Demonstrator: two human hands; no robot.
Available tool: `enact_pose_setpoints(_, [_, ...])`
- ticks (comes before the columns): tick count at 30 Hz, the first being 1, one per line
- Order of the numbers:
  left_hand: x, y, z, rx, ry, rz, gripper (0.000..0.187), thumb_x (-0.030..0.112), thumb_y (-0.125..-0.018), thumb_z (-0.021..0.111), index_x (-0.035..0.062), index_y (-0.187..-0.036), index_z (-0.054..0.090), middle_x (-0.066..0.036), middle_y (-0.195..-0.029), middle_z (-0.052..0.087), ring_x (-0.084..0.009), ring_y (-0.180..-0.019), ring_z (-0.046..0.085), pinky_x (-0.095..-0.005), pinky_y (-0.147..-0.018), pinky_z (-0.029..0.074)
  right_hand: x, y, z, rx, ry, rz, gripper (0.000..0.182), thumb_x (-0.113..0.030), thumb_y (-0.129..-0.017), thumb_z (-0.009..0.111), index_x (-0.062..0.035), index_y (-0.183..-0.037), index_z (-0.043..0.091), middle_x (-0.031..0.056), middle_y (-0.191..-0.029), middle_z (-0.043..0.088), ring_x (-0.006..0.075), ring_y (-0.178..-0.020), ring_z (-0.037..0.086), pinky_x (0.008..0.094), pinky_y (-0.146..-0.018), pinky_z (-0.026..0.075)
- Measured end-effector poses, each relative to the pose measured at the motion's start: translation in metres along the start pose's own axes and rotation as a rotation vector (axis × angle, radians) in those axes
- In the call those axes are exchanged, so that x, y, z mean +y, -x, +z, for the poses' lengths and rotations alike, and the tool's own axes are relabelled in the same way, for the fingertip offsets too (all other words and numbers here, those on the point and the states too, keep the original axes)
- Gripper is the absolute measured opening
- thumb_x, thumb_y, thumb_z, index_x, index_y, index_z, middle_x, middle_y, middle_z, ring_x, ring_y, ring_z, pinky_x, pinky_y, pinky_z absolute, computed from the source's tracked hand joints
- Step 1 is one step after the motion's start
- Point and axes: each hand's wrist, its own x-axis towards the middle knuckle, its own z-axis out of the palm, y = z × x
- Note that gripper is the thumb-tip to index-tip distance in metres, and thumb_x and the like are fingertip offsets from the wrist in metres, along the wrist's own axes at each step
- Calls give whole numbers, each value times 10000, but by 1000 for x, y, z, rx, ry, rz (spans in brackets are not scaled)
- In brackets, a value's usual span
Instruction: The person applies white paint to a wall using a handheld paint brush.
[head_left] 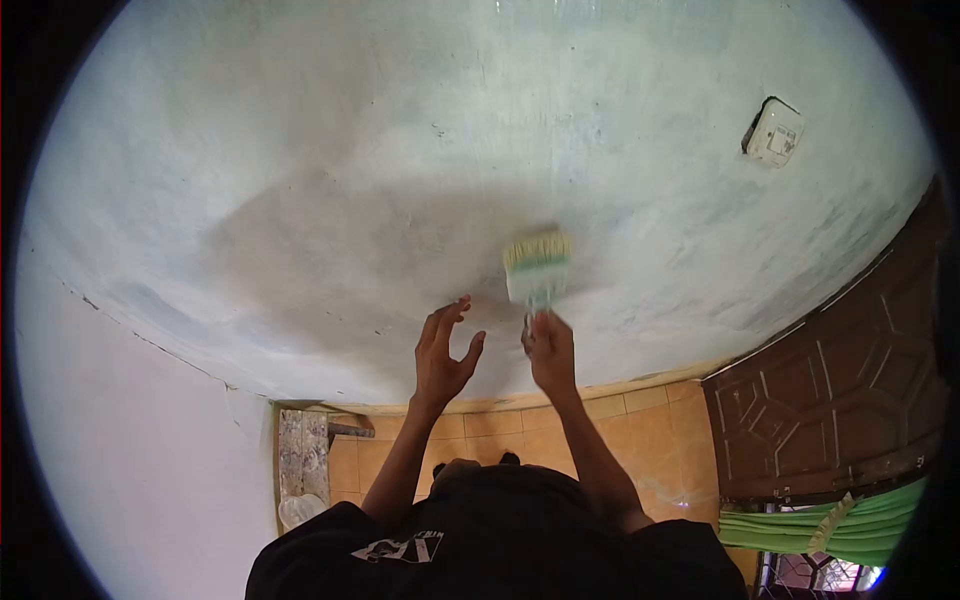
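My right hand (551, 352) is closed around the handle of a wide paintbrush (538, 272). The brush points upward with its yellowish bristles close to the pale, patchy wall (640, 120), and it is slightly blurred. To its left, my left hand (445, 360) is raised in front of the wall with nothing in it, thumb and fingers apart. Shadows of the arms and brush fall on the wall around both hands.
A white switch plate (776, 132) is set in the wall at upper right. A brown panelled door (830, 370) and a green curtain (850, 525) are at right. A paint-spattered wooden bench (303, 450) with a clear plastic container (300, 512) stands lower left on the orange tiled floor (650, 440).
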Motion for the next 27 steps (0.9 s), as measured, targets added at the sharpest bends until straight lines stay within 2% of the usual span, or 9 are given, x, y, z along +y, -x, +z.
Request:
enact_pose_setpoints(3, [3,-2,1,-10,50,-39,579,73,-780,733,79,-1315,512,-128,-1159,611,-266,-960,613,-368,-819,512,10,-25,-10,9,132,-91,428,-399,-1028,407,-95,-726,397,-56,-586,355,30,-504,330,211,-453,268])
enact_pose_setpoints(7, [7,-4,-1,-2,85,-52,588,68,-787,726,83,-1329,500,-128,-1172,606,-263,-974,604,-375,-826,505,73,13,-27,50,181,67,439,-415,-1022,416,-90,-727,412,-56,-574,363,34,-504,331,215,-465,282])
enact_pose_setpoints(10, [3,-9,-3,-2,107,-64,596,67,-790,723,90,-1338,492,-126,-1180,602,-258,-987,596,-379,-826,500,54,36,-21,27,107,233,438,-416,-1021,417,-93,-725,420,-48,-567,378,42,-505,350,218,-470,295])
enact_pose_setpoints(13, [0,-5,-2,2,109,-64,600,69,-790,724,95,-1342,489,-124,-1176,599,-255,-993,588,-380,-823,497,18,10,-12,-15,58,4,427,-412,-1023,414,-94,-738,431,-41,-567,392,47,-505,370,218,-472,306])
enact_pose_setpoints(16, [3,-8,0,-10,102,-84,603,70,-790,725,96,-1344,488,-122,-1166,596,-253,-992,583,-379,-823,494,-20,-23,-5,-41,36,-10,357,-323,-1025,432,-65,-781,471,-38,-624,416,59,-561,389,242,-516,339])
enact_pose_setpoints(20, [3,-9,0,5,111,-72,604,67,-789,725,96,-1344,488,-121,-1169,588,-253,-990,581,-376,-825,493,57,-12,-18,6,81,24,338,-304,-1026,427,-78,-777,463,-41,-614,398,59,-548,373,238,-508,328])
enact_pose_setpoints(21, [3,-7,0,17,113,-63,604,66,-789,725,96,-1344,487,-122,-1173,586,-253,-991,581,-375,-826,493,68,3,-18,13,63,132,342,-304,-1027,420,-77,-774,464,-44,-609,395,57,-545,373,236,-502,326])
enact_pose_setpoints(23, [1,-4,-2,-5,106,-97,606,66,-788,726,95,-1344,487,-123,-1178,582,-253,-997,580,-375,-827,494,74,28,-17,12,100,199,349,-306,-1027,418,-75,-769,462,-53,-606,389,49,-541,368,237,-494,318])
enact_pose_setpoints(27, [0,-6,-5,26,79,-70,605,69,-792,723,94,-1347,484,-121,-1175,580,-254,-1015,578,-376,-828,496,24,12,-5,9,17,56,388,-366,-1024,421,-89,-751,433,-57,-596,370,42,-515,351,228,-469,295])
